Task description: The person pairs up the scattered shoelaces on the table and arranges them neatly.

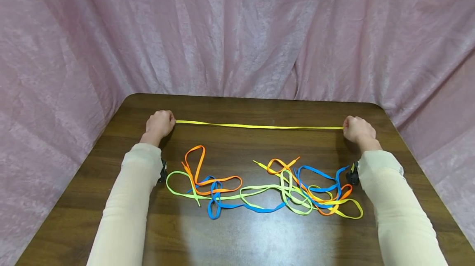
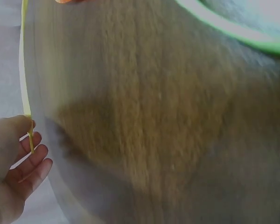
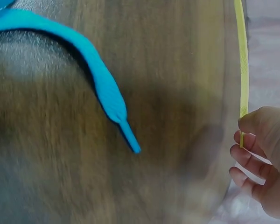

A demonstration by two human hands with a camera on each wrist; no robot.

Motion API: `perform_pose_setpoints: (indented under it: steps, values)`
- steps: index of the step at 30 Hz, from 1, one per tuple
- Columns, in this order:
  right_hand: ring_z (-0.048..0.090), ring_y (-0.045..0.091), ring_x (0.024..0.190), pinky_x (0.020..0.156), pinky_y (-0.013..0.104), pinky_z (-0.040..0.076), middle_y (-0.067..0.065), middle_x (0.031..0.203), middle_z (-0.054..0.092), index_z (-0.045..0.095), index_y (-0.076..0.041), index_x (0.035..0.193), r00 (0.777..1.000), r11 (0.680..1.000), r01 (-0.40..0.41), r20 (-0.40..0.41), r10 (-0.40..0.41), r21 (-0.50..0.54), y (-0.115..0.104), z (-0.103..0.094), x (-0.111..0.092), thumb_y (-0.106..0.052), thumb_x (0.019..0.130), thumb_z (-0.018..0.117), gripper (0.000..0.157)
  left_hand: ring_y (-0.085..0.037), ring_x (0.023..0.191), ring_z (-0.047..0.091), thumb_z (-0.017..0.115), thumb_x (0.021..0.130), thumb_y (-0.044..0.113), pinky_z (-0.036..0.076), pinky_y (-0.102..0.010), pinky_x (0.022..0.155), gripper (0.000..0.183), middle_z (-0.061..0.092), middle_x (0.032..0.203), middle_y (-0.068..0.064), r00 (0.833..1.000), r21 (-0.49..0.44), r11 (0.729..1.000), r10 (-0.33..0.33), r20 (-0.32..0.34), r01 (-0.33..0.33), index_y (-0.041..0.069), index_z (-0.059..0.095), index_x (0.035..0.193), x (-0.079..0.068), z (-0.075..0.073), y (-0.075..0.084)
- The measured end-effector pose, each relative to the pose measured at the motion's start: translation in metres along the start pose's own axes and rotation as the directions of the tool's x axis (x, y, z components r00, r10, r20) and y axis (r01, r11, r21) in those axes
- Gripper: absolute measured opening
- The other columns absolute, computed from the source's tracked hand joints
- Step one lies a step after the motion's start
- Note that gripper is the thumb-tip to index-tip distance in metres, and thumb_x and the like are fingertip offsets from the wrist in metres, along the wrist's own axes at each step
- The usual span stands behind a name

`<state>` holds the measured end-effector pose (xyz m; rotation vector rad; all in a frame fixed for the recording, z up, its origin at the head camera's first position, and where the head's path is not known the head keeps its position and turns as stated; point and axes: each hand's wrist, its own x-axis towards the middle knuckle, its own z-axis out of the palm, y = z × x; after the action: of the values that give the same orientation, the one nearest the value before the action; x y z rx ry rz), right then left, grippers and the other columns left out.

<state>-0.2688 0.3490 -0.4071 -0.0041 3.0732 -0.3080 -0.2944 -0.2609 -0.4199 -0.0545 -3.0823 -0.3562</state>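
Note:
A yellow shoelace (image 1: 256, 126) stretches nearly straight across the far part of the table, between both hands. My left hand (image 1: 161, 123) pinches one end between thumb and forefinger; in the left wrist view the tip of the shoelace (image 2: 31, 142) pokes out below the thumb. At the other end, my right hand (image 1: 358, 129) pinches the shoelace the same way, its tip (image 3: 241, 140) showing past the thumb in the right wrist view. The other fingers of each hand are loosely bent.
Nearer the body on the wooden table (image 1: 222, 241) lie several tangled shoelaces: orange (image 1: 200, 163), light green (image 1: 178, 194), blue (image 1: 267, 210) and another yellow one (image 1: 356, 206). The blue shoelace's tip (image 3: 129, 135) lies close to the right wrist. A pink curtain (image 1: 237, 31) hangs behind the table.

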Motion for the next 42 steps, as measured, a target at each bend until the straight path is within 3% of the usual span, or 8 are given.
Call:
perform_pose_setpoints:
  steps: [11,21,25,30,38,42]
  values:
    - [0.053,0.04,0.084,0.059,0.049,0.042,0.019,0.091,0.052,0.053,-0.006,0.086,0.999,1.0,-0.017,0.04,0.017,-0.01,0.002,0.014,-0.001,-0.01,0.082,0.046,0.01,-0.039,0.084,0.059,0.051,0.088,0.015,0.047,-0.049,0.065,0.015,0.062,0.094,-0.016,0.998,0.011,1.0,-0.005,0.056,0.004,0.006,0.062,0.086,0.005,0.01,0.004]
    - [0.051,0.041,0.087,0.059,0.049,0.042,0.02,0.094,0.048,0.052,-0.006,0.088,0.999,1.0,-0.023,0.023,0.023,-0.004,0.001,0.016,-0.002,-0.009,0.081,0.045,0.01,-0.035,0.084,0.055,0.052,0.085,0.009,0.044,-0.046,0.071,0.009,0.054,0.086,-0.015,0.999,0.025,0.999,0.021,0.031,-0.021,0.004,0.059,0.082,0.001,0.011,0.008]
    - [0.05,0.045,0.091,0.062,0.052,0.042,0.022,0.098,0.047,0.052,-0.005,0.093,0.999,1.0,-0.016,0.028,0.016,0.0,0.0,0.016,-0.003,-0.01,0.082,0.047,0.014,-0.038,0.094,0.052,0.053,0.087,0.011,0.044,-0.048,0.076,0.011,0.052,0.096,-0.017,0.998,0.024,1.0,-0.006,0.06,0.005,0.004,0.059,0.092,0.0,0.011,0.009]
    - [0.048,0.049,0.096,0.067,0.056,0.042,0.026,0.104,0.045,0.051,-0.003,0.101,0.998,1.0,0.003,0.06,-0.003,0.005,0.0,0.014,-0.004,-0.013,0.082,0.048,0.022,-0.044,0.109,0.044,0.053,0.089,0.015,0.042,-0.054,0.083,0.025,0.047,0.114,-0.022,0.994,0.014,0.999,-0.03,0.103,0.029,0.004,0.056,0.111,0.0,0.011,0.007]
    - [0.046,0.05,0.103,0.08,0.059,0.04,0.03,0.115,0.042,0.048,0.003,0.116,0.981,0.997,0.073,0.182,-0.069,-0.014,0.002,0.004,-0.006,-0.016,0.086,0.05,0.037,-0.043,0.106,0.048,0.058,0.087,0.02,0.042,-0.054,0.083,0.037,0.049,0.116,-0.023,0.986,0.031,0.999,0.027,0.167,-0.033,0.004,0.055,0.12,-0.003,0.005,0.005]
    - [0.047,0.049,0.103,0.079,0.06,0.04,0.03,0.114,0.046,0.048,0.004,0.12,0.974,0.993,0.112,0.2,-0.105,-0.024,0.003,-0.001,-0.01,-0.018,0.086,0.055,0.041,-0.042,0.109,0.048,0.059,0.087,0.023,0.041,-0.055,0.085,0.041,0.048,0.119,-0.022,0.983,0.035,0.997,0.068,0.172,-0.075,0.004,0.053,0.123,-0.004,0.0,0.008]
